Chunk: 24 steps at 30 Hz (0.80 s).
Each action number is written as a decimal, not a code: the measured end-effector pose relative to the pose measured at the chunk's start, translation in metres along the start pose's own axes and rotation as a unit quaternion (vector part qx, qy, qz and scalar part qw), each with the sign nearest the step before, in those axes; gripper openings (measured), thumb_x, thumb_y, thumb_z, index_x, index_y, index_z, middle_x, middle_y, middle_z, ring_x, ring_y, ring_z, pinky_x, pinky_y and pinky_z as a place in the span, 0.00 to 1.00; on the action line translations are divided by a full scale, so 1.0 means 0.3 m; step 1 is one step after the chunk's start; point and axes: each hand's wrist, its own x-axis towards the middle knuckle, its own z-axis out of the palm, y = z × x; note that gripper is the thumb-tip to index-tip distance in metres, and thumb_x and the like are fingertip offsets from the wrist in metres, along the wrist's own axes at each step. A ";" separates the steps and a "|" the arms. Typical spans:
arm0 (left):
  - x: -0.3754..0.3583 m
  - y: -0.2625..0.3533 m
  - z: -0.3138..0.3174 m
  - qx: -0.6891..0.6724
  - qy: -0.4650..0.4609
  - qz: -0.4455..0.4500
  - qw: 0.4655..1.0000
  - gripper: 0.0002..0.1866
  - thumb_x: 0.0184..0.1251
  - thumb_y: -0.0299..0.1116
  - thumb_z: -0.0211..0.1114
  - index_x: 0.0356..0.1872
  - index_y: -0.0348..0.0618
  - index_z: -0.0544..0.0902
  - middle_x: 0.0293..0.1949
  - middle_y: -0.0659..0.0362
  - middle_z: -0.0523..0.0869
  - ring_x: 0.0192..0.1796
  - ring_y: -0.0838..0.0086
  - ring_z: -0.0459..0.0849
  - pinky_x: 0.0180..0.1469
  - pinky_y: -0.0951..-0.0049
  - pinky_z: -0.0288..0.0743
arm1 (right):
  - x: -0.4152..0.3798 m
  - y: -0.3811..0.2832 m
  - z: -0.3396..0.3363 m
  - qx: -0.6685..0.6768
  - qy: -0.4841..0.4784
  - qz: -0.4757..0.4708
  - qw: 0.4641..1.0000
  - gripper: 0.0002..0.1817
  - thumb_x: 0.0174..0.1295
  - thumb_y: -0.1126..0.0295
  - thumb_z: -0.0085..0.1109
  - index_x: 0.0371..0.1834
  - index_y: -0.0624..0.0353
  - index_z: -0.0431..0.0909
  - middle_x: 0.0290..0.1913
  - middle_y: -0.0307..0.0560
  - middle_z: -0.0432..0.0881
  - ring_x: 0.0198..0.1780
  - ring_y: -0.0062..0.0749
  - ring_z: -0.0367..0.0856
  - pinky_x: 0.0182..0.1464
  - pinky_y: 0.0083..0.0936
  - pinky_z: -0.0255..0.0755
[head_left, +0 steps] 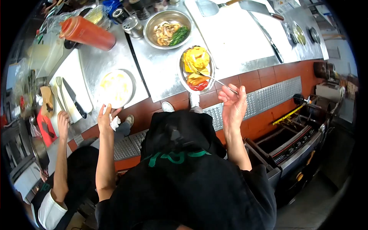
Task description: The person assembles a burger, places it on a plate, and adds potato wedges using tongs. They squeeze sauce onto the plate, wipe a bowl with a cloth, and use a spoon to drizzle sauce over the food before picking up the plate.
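My left hand (pixel 106 119) is closed on a crumpled white napkin (pixel 115 123), just below a round white plate (pixel 115 89) with faint yellowish patches on it. In my right hand (pixel 232 100) is the handle of a metal utensil (pixel 217 80), whose far end reaches into an oval dish (pixel 209 85). That dish holds yellow food (pixel 196 58), slices below it and red sauce (pixel 198 85) at the near end. Just behind the dish, a steel bowl (pixel 169 45) contains sliced mushrooms and green vegetables.
A co-worker's hand (pixel 63 122) is at the left, near tongs and a knife (pixel 80 109) on a white board. A red squeeze bottle (pixel 89 33) and shakers stand at the back. Another knife (pixel 273 44) and spatulas lie back right; a fryer (pixel 285 143) is lower right.
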 end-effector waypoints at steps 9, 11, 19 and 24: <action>-0.011 -0.033 -0.003 0.000 0.005 0.013 1.000 0.21 0.66 0.28 0.61 0.56 0.29 0.66 0.47 0.46 0.80 0.44 0.57 0.84 0.44 0.62 0.84 | 0.029 -0.045 0.043 -0.087 -0.025 -0.022 0.996 0.28 0.66 0.51 0.52 0.43 0.75 0.73 0.32 0.62 0.83 0.28 0.35 0.84 0.34 0.24 0.79; -0.021 -0.037 -0.001 0.000 0.010 0.017 1.000 0.21 0.66 0.29 0.61 0.55 0.30 0.67 0.46 0.47 0.81 0.43 0.58 0.85 0.45 0.61 0.84 | 0.024 -0.064 0.069 -0.092 -0.027 -0.007 0.995 0.28 0.66 0.52 0.52 0.43 0.76 0.74 0.31 0.61 0.83 0.27 0.35 0.84 0.33 0.23 0.79; -0.079 -0.045 0.023 0.011 0.032 -0.008 0.999 0.19 0.66 0.36 0.63 0.52 0.35 0.71 0.40 0.49 0.83 0.40 0.58 0.85 0.35 0.68 0.80 | 0.029 -0.094 0.102 -0.138 -0.079 -0.053 0.986 0.25 0.69 0.56 0.49 0.42 0.77 0.75 0.30 0.61 0.84 0.28 0.35 0.85 0.33 0.23 0.80; -0.084 -0.072 0.027 0.003 0.040 -0.014 0.999 0.19 0.66 0.38 0.63 0.50 0.37 0.72 0.37 0.50 0.83 0.39 0.59 0.86 0.32 0.71 0.77 | -0.005 -0.127 0.150 -0.219 -0.099 -0.096 0.966 0.22 0.70 0.61 0.48 0.42 0.77 0.77 0.30 0.59 0.84 0.29 0.34 0.85 0.34 0.23 0.79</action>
